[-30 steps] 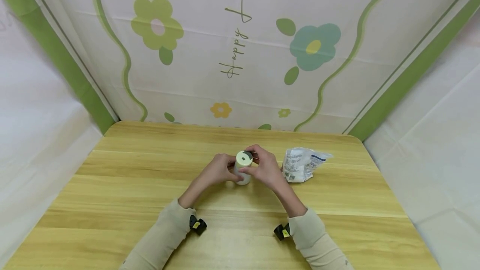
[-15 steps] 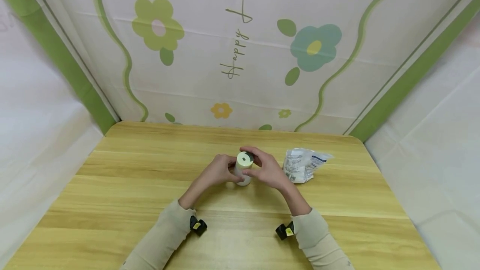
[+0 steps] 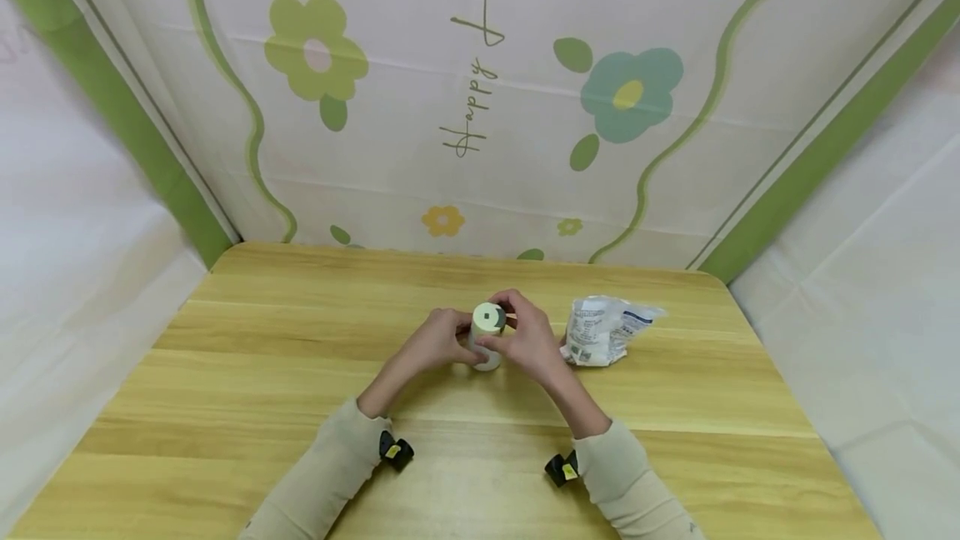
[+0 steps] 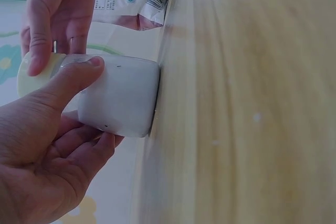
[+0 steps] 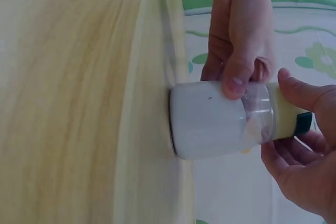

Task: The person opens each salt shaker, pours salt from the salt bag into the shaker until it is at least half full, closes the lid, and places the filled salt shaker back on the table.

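Note:
A clear seasoning jar (image 5: 202,121) filled most of the way with something white stands upright on the wooden table (image 3: 300,390). Its cream lid (image 3: 482,317) carries a dark green piece (image 5: 303,123) on one side. My left hand (image 3: 435,342) grips the jar's body, thumb on the near side and fingers behind. Around the lid, my right hand (image 3: 531,344) holds on with its thumb in front and fingers at the far side. In the right wrist view that thumb (image 5: 296,88) lies against the lid's edge.
A crumpled white plastic packet (image 3: 596,332) with blue print stands to the right of my right hand. Behind the table hangs a flowered curtain (image 3: 405,148), and white cloth walls (image 3: 870,273) close in both sides.
My right hand loosened, shifted round the lid and took hold again. The lid has turned a little, its green piece now more to the right. My left hand and the jar's body stayed put.

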`<act>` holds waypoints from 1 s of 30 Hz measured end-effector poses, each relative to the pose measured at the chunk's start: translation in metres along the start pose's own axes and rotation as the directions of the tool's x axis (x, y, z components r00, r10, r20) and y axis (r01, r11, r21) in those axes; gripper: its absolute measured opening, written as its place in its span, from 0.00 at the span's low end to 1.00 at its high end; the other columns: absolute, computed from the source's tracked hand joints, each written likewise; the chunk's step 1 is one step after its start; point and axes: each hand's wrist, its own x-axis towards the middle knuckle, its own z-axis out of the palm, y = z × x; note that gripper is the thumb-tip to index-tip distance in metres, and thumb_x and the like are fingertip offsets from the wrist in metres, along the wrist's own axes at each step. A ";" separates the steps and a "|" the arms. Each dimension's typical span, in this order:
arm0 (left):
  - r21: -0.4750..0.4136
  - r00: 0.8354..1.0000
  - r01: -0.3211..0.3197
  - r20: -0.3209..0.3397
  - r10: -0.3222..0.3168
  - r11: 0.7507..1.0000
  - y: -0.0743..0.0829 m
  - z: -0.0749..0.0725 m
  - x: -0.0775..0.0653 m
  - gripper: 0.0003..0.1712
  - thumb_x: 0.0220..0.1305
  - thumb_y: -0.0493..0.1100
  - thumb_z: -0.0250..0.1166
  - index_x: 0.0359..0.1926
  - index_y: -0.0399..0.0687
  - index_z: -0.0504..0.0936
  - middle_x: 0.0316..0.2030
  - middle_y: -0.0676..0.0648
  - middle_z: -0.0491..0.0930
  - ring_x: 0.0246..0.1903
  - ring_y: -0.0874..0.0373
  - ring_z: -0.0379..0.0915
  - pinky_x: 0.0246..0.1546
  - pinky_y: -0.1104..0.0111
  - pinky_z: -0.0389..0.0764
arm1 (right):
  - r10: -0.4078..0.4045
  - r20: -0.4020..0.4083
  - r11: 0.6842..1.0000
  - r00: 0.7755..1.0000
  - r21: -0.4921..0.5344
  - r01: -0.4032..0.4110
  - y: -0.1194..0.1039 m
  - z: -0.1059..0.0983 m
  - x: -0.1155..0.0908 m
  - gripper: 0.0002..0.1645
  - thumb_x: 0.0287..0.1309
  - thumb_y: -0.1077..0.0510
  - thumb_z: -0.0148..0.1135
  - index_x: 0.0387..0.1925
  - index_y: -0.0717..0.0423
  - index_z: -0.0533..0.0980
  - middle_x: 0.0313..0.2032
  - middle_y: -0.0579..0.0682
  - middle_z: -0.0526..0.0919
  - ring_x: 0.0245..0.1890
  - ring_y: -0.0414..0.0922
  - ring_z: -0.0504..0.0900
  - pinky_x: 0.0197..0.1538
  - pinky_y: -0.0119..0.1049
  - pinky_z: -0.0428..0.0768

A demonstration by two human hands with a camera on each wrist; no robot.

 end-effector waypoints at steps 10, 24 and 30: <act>0.006 1.000 0.003 -0.004 -0.003 1.000 -0.002 0.004 -0.001 0.19 0.49 0.45 0.80 0.43 0.49 0.86 0.40 0.52 0.88 0.38 0.63 0.79 0.42 0.67 0.80 | 0.014 0.132 0.997 0.991 0.078 -0.025 0.005 -0.005 0.000 0.38 0.51 0.62 0.76 0.64 0.54 0.70 0.61 0.55 0.77 0.64 0.51 0.75 0.66 0.48 0.74; 0.023 1.000 -0.014 0.001 0.014 1.000 -0.003 0.002 0.000 0.16 0.50 0.46 0.79 0.39 0.49 0.85 0.31 0.55 0.84 0.29 0.65 0.70 0.33 0.73 0.72 | 0.038 0.051 0.990 0.998 0.135 -0.045 0.007 -0.002 -0.001 0.31 0.50 0.61 0.77 0.57 0.53 0.76 0.53 0.51 0.83 0.57 0.49 0.81 0.62 0.46 0.78; 0.021 1.000 -0.013 -0.005 0.013 1.000 -0.003 0.002 0.001 0.16 0.49 0.45 0.80 0.39 0.51 0.86 0.32 0.56 0.85 0.30 0.67 0.70 0.35 0.73 0.74 | 0.054 0.056 0.991 0.997 0.116 -0.060 0.005 -0.001 0.000 0.32 0.49 0.60 0.77 0.57 0.51 0.75 0.54 0.51 0.83 0.57 0.48 0.81 0.63 0.47 0.78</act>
